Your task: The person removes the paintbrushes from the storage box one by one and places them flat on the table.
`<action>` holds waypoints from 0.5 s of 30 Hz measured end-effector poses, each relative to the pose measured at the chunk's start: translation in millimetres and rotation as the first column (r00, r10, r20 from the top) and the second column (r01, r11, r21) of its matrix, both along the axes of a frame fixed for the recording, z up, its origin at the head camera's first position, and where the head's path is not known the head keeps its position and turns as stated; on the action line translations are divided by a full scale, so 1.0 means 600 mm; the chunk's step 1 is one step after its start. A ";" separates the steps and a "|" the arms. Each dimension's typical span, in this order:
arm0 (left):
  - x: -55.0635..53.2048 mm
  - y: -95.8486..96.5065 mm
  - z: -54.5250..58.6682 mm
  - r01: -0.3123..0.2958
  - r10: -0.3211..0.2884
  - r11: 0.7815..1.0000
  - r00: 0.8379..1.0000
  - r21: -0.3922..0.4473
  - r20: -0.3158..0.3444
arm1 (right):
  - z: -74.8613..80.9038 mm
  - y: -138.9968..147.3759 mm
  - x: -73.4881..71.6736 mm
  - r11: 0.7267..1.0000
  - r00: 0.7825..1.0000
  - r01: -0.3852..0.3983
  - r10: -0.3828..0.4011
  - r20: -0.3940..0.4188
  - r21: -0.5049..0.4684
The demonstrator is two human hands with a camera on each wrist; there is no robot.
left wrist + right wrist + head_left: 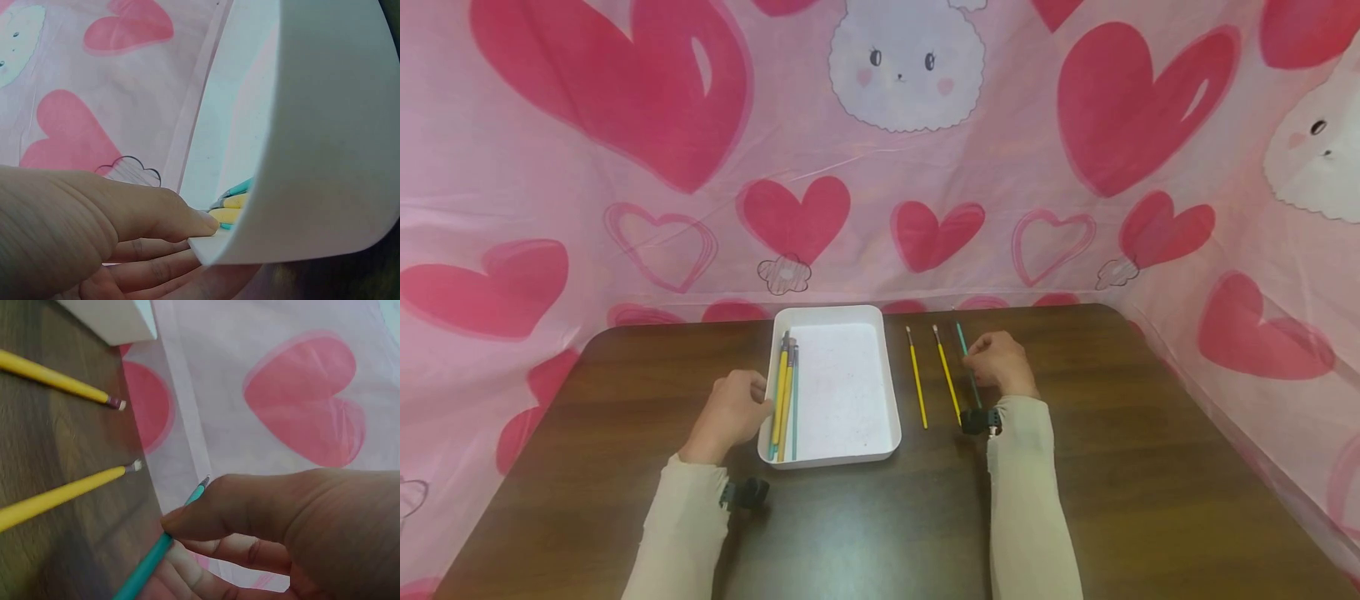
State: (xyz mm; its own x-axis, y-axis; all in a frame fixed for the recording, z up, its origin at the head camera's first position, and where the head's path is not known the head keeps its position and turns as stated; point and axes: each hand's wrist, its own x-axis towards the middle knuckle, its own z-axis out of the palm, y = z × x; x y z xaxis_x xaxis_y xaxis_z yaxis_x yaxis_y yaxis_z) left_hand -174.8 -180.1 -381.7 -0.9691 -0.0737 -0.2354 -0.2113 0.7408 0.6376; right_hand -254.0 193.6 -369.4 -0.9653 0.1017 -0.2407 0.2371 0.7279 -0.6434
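My left hand (730,408) pinches the left rim of a white tray (891,408), thumb over the edge and fingers beneath it in the left wrist view. Yellow and teal paintbrushes (782,400) lie lengthwise in a bunch along the tray's left side. To the tray's right, my right hand (1000,362) holds a slim teal paintbrush (147,565) between thumb and fingers, its narrow tip pointing away from me. Two yellow paintbrushes (918,383) (947,371) lie side by side on the table between the tray and that hand, bristles toward the back.
The brown wooden table (865,533) ends at the back and sides against a pink cloth (880,242) printed with hearts. Small dark cameras (748,493) are strapped at both wrists. The right one sits close to the lower end of a yellow brush.
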 end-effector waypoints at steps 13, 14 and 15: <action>0.001 0.000 0.001 0.003 -0.003 1.000 1.000 0.011 -0.001 | -0.019 0.011 0.002 0.994 0.999 0.047 -0.045 -0.018 0.097; 0.001 0.000 0.001 0.003 -0.003 1.000 1.000 0.012 -0.001 | -0.019 0.011 0.002 0.994 0.999 0.052 -0.051 -0.013 0.100; 0.002 0.000 0.001 0.002 -0.002 1.000 1.000 0.012 -0.001 | -0.019 0.010 0.002 0.993 0.998 0.056 -0.056 -0.009 0.108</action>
